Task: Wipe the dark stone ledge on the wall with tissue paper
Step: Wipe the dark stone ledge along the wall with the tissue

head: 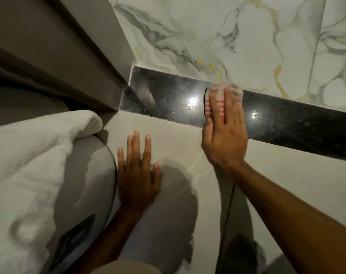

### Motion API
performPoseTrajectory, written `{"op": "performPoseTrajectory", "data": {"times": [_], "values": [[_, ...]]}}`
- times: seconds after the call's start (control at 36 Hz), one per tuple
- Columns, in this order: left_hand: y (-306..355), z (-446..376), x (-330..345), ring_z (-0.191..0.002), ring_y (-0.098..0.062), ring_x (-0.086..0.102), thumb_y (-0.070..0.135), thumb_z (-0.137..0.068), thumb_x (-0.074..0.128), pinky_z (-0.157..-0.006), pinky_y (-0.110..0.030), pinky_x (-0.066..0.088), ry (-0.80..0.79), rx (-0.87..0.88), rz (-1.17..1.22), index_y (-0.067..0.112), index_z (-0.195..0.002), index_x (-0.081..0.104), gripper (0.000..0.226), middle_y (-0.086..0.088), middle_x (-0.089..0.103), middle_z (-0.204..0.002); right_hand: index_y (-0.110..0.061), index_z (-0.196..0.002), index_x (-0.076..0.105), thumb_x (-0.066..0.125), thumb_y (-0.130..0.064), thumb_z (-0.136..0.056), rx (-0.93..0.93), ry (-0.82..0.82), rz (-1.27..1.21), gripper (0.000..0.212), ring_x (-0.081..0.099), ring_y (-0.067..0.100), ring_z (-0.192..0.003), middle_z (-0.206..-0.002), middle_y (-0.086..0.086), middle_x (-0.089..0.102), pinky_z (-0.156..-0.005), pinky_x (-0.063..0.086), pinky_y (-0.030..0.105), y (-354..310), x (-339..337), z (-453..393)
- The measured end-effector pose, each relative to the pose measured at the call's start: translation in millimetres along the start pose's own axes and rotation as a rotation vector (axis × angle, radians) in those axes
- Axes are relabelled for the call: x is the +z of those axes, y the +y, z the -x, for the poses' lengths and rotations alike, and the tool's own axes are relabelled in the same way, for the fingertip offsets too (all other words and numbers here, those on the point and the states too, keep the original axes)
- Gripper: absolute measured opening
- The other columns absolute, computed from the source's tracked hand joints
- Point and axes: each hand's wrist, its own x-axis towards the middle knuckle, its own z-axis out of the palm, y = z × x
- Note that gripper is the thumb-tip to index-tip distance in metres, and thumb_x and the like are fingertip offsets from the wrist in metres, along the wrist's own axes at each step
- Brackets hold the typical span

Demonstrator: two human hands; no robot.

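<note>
The dark polished stone ledge (168,99) runs across the wall from the left corner down to the right, with light glints on it. My right hand (224,133) lies flat on the ledge near its middle and presses a tissue (217,89) with red and white stripes under the fingers; the tissue is blurred and mostly hidden by the fingers. My left hand (139,169) rests flat on the beige wall tile below the ledge, fingers spread, holding nothing.
White marble-patterned tile (247,36) rises above the ledge. A brown door frame (73,62) meets the ledge's left end. A white towel (29,155) over a grey ribbed cylinder (89,184) sits at the left. Beige tile (287,184) lies below.
</note>
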Motion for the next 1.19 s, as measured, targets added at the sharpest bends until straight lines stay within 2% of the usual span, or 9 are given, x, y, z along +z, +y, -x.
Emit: {"op": "performPoseTrajectory", "data": {"times": [0.08, 0.22, 0.28, 0.42, 0.61, 0.72, 0.86, 1.08, 1.19], "values": [[-1, 1, 4, -0.170, -0.036, 0.019, 0.041, -0.107, 0.036, -0.138, -0.059, 0.013, 0.031, -0.009, 0.005, 0.012, -0.174, 0.027, 0.073, -0.019, 0.018, -0.183, -0.014, -0.176, 0.009, 0.030, -0.042, -0.113, 0.197, 0.019, -0.012, 0.072, 0.004, 0.030, -0.173, -0.185, 0.012, 0.005, -0.143, 0.007, 0.047, -52, 9, -38], [-5, 1, 8, -0.171, -0.032, 0.015, 0.045, -0.110, 0.031, -0.140, -0.054, 0.009, 0.065, -0.054, 0.006, 0.008, -0.174, 0.023, 0.074, -0.017, 0.017, -0.183, -0.019, -0.176, 0.013, 0.032, -0.040, -0.114, -0.502, -0.187, -0.041, 0.068, 0.004, 0.028, -0.173, -0.185, 0.010, 0.007, -0.143, 0.007, 0.047, -112, 23, -55], [-6, 0, 8, -0.171, -0.032, 0.015, 0.044, -0.110, 0.032, -0.140, -0.051, 0.007, 0.066, -0.055, 0.001, 0.007, -0.174, 0.022, 0.074, -0.017, 0.017, -0.183, -0.021, -0.176, 0.015, 0.028, -0.041, -0.115, -0.590, -0.224, -0.038, 0.066, 0.005, 0.026, -0.174, -0.185, 0.008, 0.008, -0.142, 0.010, 0.048, -105, 20, -40], [-5, 2, 5, -0.170, -0.035, 0.020, 0.042, -0.110, 0.035, -0.140, -0.054, 0.011, 0.075, -0.058, 0.029, 0.003, -0.172, 0.026, 0.074, -0.020, 0.020, -0.182, -0.020, -0.174, 0.025, 0.036, -0.038, -0.113, -0.544, -0.187, 0.002, 0.065, 0.012, 0.024, -0.173, -0.184, 0.008, 0.017, -0.140, 0.019, 0.050, -38, 2, 18], [-3, 6, 6, -0.167, -0.038, 0.027, 0.035, -0.109, 0.046, -0.135, -0.063, 0.027, 0.136, -0.065, 0.042, 0.000, -0.169, 0.033, 0.071, -0.022, 0.027, -0.179, -0.018, -0.177, 0.007, 0.027, -0.045, -0.114, -0.036, -0.066, -0.003, 0.071, 0.000, 0.027, -0.174, -0.186, 0.009, 0.002, -0.143, 0.007, 0.044, -85, 16, -47], [-4, 6, 8, -0.167, -0.037, 0.029, 0.037, -0.109, 0.047, -0.135, -0.059, 0.028, 0.168, -0.063, 0.013, 0.000, -0.168, 0.036, 0.070, -0.022, 0.030, -0.178, -0.018, -0.177, 0.007, 0.028, -0.045, -0.114, -0.250, -0.160, -0.041, 0.071, 0.000, 0.029, -0.173, -0.186, 0.010, 0.001, -0.143, 0.003, 0.045, -127, 30, -63], [-5, 4, 8, -0.167, -0.038, 0.026, 0.038, -0.110, 0.041, -0.135, -0.061, 0.027, 0.125, -0.064, 0.054, -0.001, -0.168, 0.035, 0.070, -0.023, 0.027, -0.179, -0.017, -0.175, 0.021, 0.036, -0.039, -0.114, -0.558, -0.166, -0.018, 0.066, 0.009, 0.026, -0.173, -0.184, 0.010, 0.014, -0.143, 0.007, 0.044, -87, 18, -9], [-5, 6, 12, -0.168, -0.037, 0.026, 0.038, -0.109, 0.043, -0.136, -0.061, 0.026, 0.128, -0.064, 0.039, 0.002, -0.170, 0.032, 0.072, -0.020, 0.025, -0.180, -0.020, -0.177, 0.007, 0.030, -0.044, -0.114, 0.000, -0.067, 0.000, 0.071, 0.001, 0.026, -0.174, -0.186, 0.007, 0.001, -0.143, 0.005, 0.043, -80, 13, -41], [-9, 6, 16, -0.170, -0.034, 0.020, 0.041, -0.112, 0.039, -0.137, -0.061, 0.023, 0.130, -0.035, 0.026, 0.006, -0.173, 0.025, 0.072, -0.018, 0.020, -0.182, -0.016, -0.177, 0.004, 0.029, -0.043, -0.115, -0.188, -0.120, -0.038, 0.072, -0.002, 0.028, -0.173, -0.185, 0.011, -0.002, -0.143, 0.008, 0.049, -116, 30, -58]]}}
